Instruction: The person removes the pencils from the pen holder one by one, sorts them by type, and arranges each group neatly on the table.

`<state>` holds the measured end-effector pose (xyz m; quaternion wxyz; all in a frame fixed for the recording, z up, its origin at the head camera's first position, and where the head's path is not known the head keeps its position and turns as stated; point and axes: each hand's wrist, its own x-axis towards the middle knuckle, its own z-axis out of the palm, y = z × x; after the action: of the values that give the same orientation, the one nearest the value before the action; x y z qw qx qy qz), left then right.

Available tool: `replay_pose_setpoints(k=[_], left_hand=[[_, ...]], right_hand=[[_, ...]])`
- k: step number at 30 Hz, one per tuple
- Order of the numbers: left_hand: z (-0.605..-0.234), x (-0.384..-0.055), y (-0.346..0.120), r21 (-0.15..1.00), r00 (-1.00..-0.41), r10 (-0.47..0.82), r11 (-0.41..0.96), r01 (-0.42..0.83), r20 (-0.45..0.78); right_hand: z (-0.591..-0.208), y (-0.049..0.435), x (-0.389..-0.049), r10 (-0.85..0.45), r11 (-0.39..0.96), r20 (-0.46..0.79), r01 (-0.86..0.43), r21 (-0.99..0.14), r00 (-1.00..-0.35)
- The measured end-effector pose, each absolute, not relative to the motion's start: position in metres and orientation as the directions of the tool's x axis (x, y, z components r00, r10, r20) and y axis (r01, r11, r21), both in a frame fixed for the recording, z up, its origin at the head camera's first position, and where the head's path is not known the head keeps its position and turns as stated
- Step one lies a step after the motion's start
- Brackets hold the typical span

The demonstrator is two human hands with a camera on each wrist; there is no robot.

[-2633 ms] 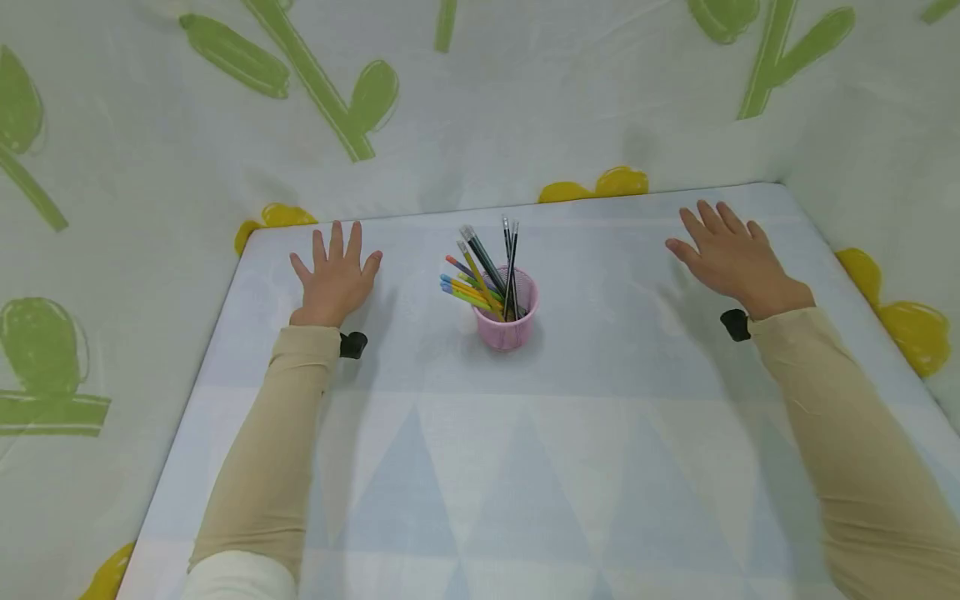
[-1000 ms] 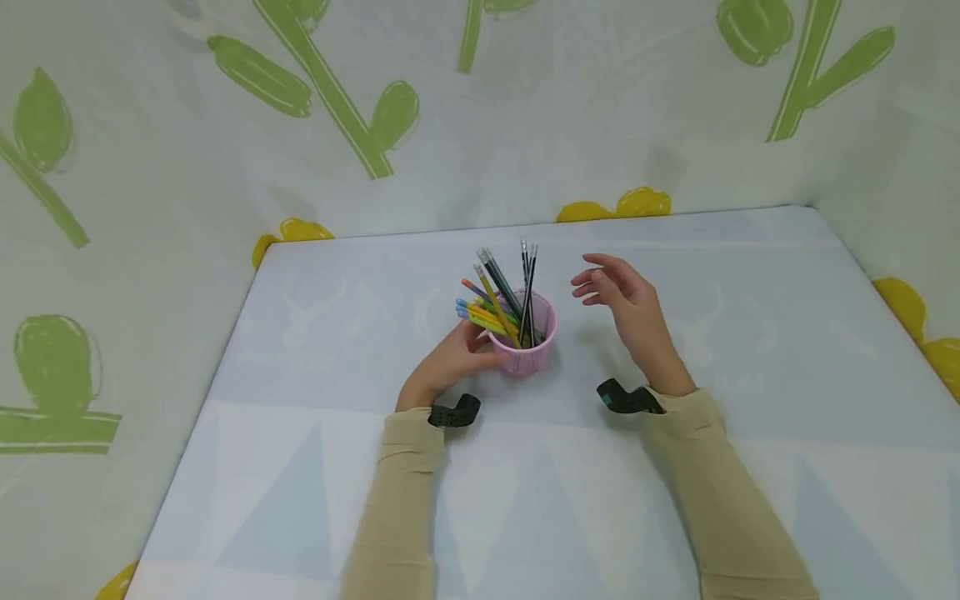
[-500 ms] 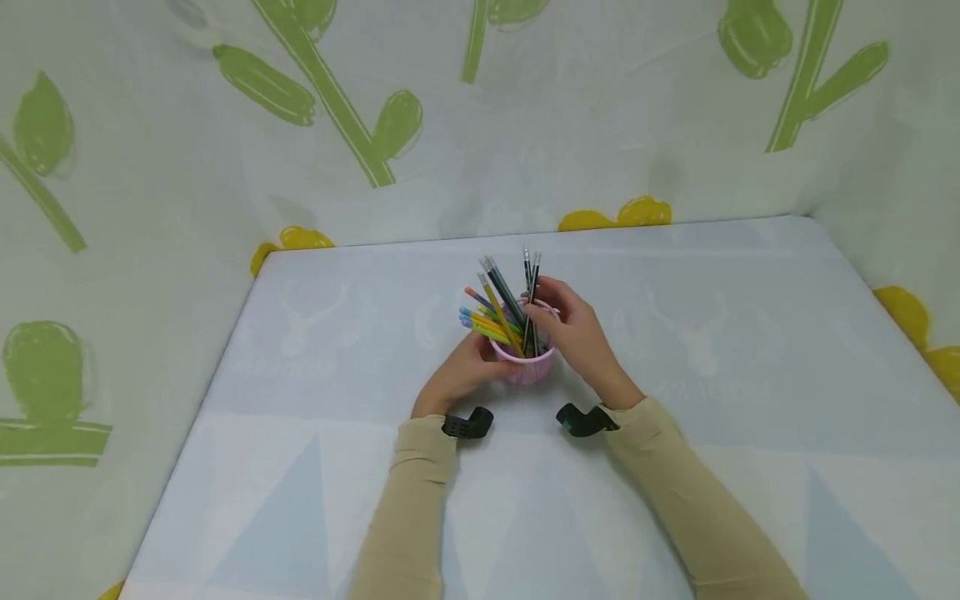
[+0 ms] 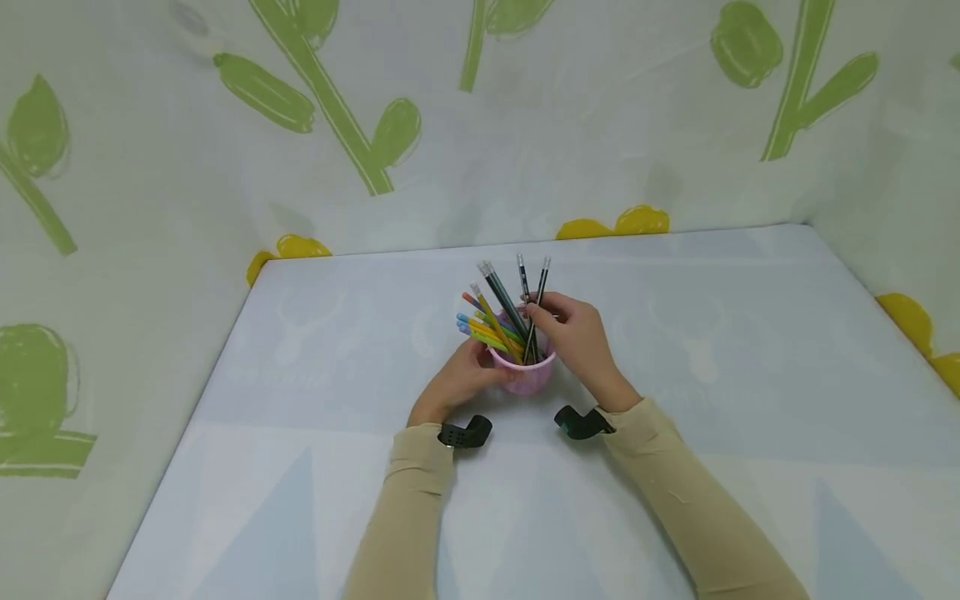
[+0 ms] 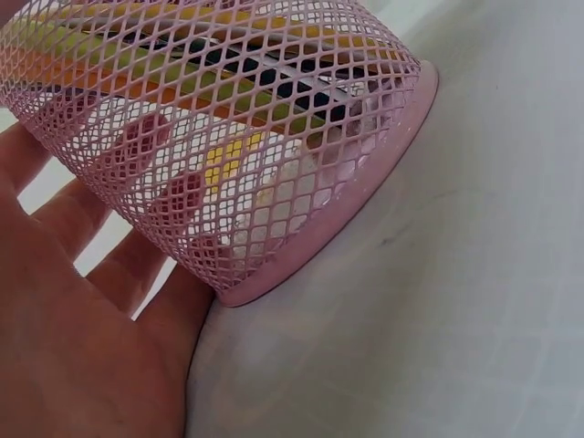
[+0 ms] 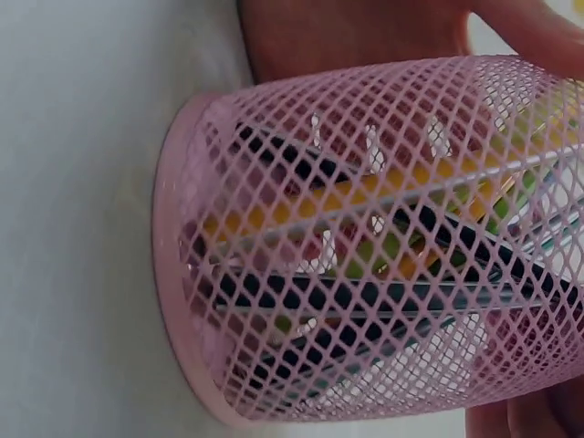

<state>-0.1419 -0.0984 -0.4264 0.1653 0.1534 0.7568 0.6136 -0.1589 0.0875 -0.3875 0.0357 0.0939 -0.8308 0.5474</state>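
Left hand [image 4: 459,382] holds a pink cup [image 4: 531,385] as right hand [image 4: 583,340] pinches a black pencil [image 4: 544,268]

The left hand curls round the left side of the mesh cup, its thumb across the near side and its fingers behind; the left wrist view shows those fingers through the mesh. The right hand comes in from the right over the rim, thumb and fingertips closed on the black pencil, which leans right with its foot inside the cup. Whether the fingers also grip the second black pencil [image 4: 521,268] just beside it, I cannot tell.

Both wrists wear a black device [image 4: 465,432]. The left forearm [image 4: 405,508] rises steeply, leaning a little inward; the right forearm [image 4: 697,500] slants up and left, so the two draw together at the cup.

The cup stands upright on the tabletop [image 4: 712,417], which has pale blue triangles. A yellow pencil [image 4: 487,310], dark green pencils [image 4: 501,292] and bright-coloured pens [image 4: 480,330] lean left in it. Behind hangs a pale cloth [image 4: 585,125] with green plant shapes.
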Motion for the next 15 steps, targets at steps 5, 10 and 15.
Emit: replay_pose_setpoints(k=[5, 10, 15], left_hand=[[-0.434, -0.142, -0.098, 0.979, -0.910, 0.412, 0.200, 0.031, -0.055], [-0.435, -0.142, -0.099, 0.971, -0.911, 0.406, 0.235, 0.028, -0.072], [-0.426, -0.139, -0.098, 0.974, -0.912, 0.403, 0.228, 0.017, -0.078]], right_hand=[[-0.390, 0.087, -0.158, -0.093, 0.456, 0.370, -0.370, -0.809, -0.924], [-0.392, 0.088, -0.155, -0.046, 0.508, 0.519, -0.467, -0.723, -0.853], [-0.395, 0.097, -0.150, 0.041, 0.354, 0.402, -0.363, -0.862, -0.915]])
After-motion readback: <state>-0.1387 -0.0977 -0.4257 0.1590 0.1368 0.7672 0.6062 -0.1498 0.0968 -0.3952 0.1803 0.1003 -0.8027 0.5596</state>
